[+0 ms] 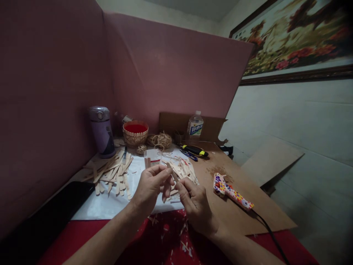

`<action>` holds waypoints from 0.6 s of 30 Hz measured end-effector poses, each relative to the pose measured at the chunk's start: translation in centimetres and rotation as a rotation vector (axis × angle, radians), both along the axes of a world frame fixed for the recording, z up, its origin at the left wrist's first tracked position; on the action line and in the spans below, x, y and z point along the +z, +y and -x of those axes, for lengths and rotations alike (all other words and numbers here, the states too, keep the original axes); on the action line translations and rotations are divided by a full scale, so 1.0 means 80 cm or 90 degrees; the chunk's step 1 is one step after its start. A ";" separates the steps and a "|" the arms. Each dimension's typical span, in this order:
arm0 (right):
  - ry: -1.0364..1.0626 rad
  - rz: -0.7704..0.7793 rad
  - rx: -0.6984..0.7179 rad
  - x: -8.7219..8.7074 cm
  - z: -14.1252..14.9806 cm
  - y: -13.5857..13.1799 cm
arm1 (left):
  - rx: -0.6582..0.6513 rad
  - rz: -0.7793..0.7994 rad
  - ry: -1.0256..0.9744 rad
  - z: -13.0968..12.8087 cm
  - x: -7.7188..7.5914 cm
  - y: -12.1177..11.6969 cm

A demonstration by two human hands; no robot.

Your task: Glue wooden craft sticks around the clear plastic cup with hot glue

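Note:
Between my two hands, above the front of the table, is a thin wooden craft stick (173, 173). My left hand (154, 184) pinches its upper end between thumb and fingers. The lower end is in the closed fingers of my right hand (194, 202). Behind the hands, loose craft sticks (184, 169) lie scattered on white paper (88, 208). A larger pile of craft sticks (118, 173) spreads to the left. A small clear box (152, 154) with a few sticks stands just past my left hand.
On the right, a flower-patterned glue gun (231, 191) with a black cord lies on cardboard (264, 217). Pliers (195, 150) and a blue cutter (189, 155) are farther back. A purple flask (101, 132), a red-lined basket (135, 138), twine (162, 140) and a plastic bottle (195, 127) stand along the back.

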State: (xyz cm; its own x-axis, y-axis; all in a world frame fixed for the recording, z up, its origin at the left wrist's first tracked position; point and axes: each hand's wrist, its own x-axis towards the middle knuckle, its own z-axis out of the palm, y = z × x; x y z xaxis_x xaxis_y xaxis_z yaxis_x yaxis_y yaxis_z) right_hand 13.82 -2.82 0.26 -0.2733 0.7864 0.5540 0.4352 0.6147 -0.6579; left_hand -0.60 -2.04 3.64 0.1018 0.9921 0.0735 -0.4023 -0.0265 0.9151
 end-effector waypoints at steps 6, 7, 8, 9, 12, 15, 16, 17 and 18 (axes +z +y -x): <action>-0.057 -0.032 -0.029 -0.002 0.002 -0.001 | 0.018 0.045 -0.049 -0.002 -0.002 0.004; -0.063 -0.034 -0.030 -0.003 0.003 -0.001 | 0.021 0.051 -0.053 -0.002 -0.003 0.005; -0.062 -0.032 -0.028 -0.003 0.003 -0.001 | 0.021 0.056 -0.057 -0.002 -0.004 0.005; -0.057 -0.026 -0.025 -0.004 0.003 -0.002 | 0.018 0.058 -0.061 -0.002 -0.004 0.005; -0.033 0.001 -0.022 -0.003 0.001 -0.002 | -0.008 0.052 -0.081 -0.001 -0.005 0.003; -0.033 -0.007 -0.034 -0.001 0.000 -0.001 | -0.036 0.041 -0.095 -0.001 -0.002 0.002; -0.037 -0.016 -0.037 -0.001 0.000 -0.001 | -0.041 0.045 -0.096 0.000 -0.001 0.001; -0.042 -0.024 -0.038 -0.002 0.000 -0.001 | -0.042 0.052 -0.099 0.000 0.000 0.001; -0.046 -0.031 -0.038 -0.002 0.000 -0.001 | -0.040 0.063 -0.105 0.001 0.001 0.001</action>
State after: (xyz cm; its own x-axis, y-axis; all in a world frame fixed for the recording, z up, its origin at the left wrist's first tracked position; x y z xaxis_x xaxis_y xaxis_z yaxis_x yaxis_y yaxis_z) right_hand 13.80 -2.88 0.07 -0.2677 0.7755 0.5719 0.5175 0.6164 -0.5936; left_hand -0.67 -1.99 3.73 0.1582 0.9874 -0.0026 -0.5450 0.0895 0.8336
